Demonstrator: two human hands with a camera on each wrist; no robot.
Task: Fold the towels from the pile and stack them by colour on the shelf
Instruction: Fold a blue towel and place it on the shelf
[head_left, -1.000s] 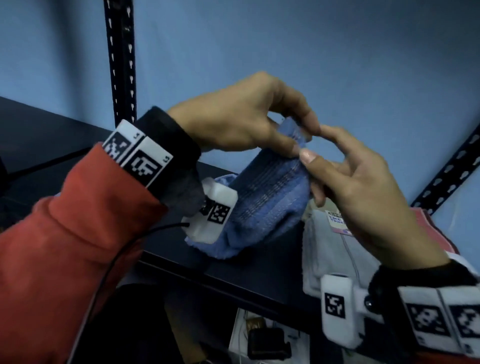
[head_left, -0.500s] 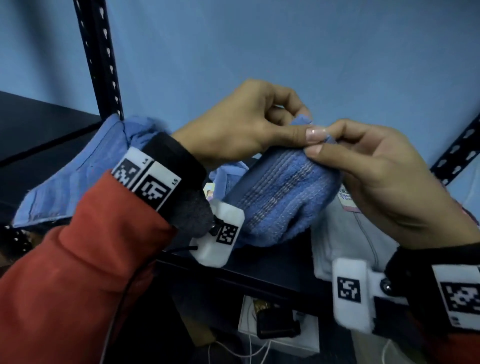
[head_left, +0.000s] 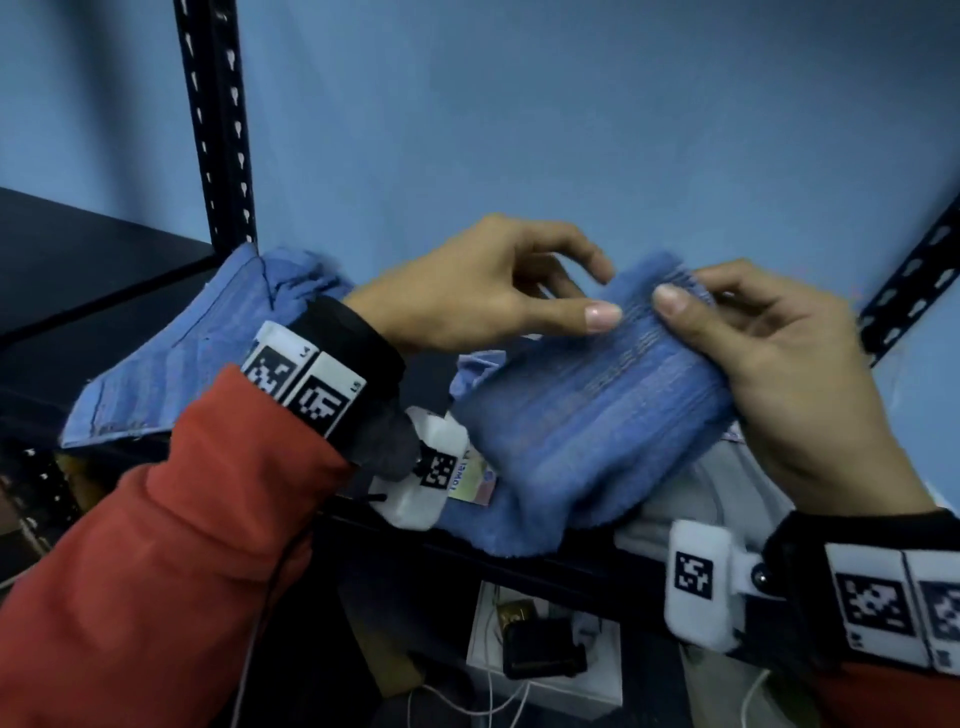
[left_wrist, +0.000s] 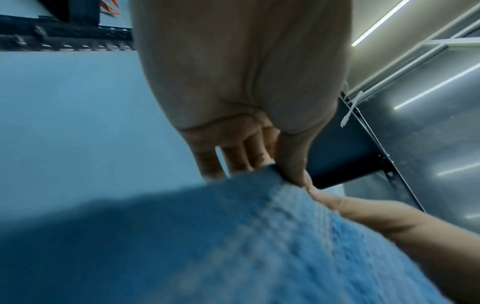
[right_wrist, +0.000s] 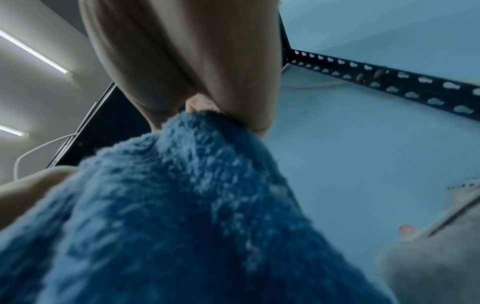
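Black shelf (head_left: 93, 260) against blue wall (head_left: 571, 114); left hand (head_left: 467, 291) and right hand (head_left: 789, 364) each pinching blue towel (head_left: 587, 415).

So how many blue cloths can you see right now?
2. One fluffy blue towel is pinched at its top edge by the left hand and right hand. A thinner blue cloth lies behind the left wrist; others may be hidden.

a fluffy blue towel (head_left: 587, 415) with a ribbed band is held up above the dark shelf (head_left: 545, 564), its lower end drooping onto the shelf edge, beside a folded grey towel (head_left: 727, 499) lying there.
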